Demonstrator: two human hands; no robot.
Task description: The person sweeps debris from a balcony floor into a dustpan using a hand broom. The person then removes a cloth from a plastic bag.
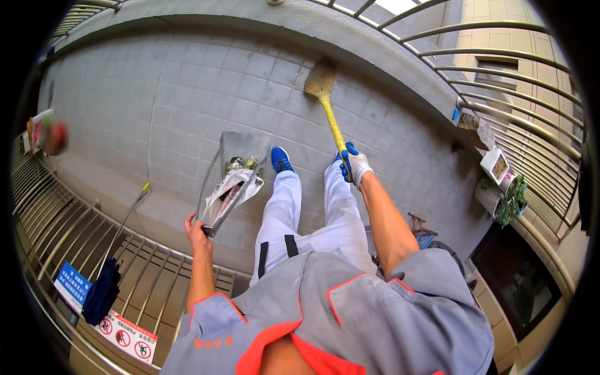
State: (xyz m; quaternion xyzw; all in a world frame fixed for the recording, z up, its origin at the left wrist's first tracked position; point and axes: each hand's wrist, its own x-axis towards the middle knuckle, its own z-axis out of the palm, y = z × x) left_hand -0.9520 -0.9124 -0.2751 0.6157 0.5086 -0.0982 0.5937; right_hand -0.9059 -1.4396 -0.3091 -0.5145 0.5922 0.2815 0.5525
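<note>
My right hand (356, 165), in a white glove with blue on it, is closed around the yellow handle of a broom (332, 122). The straw head of the broom (321, 81) rests on the tiles by the base of the curved wall. My bare left hand (197, 230) grips the handle end of a long-handled dustpan (245, 144). Inside the grey pan lie a white plastic bag (249, 189) and some crumpled litter (240, 164). The pan is left of my blue shoe (281, 159).
Metal railings (500, 69) curve along the upper right, with more railings (150, 275) at the lower left. A dark umbrella (105, 290) hangs beside a blue sign (72, 284) and a warning sign (128, 337). Potted greenery (511, 203) sits at the right. Grey tiled floor (206, 87) spreads ahead.
</note>
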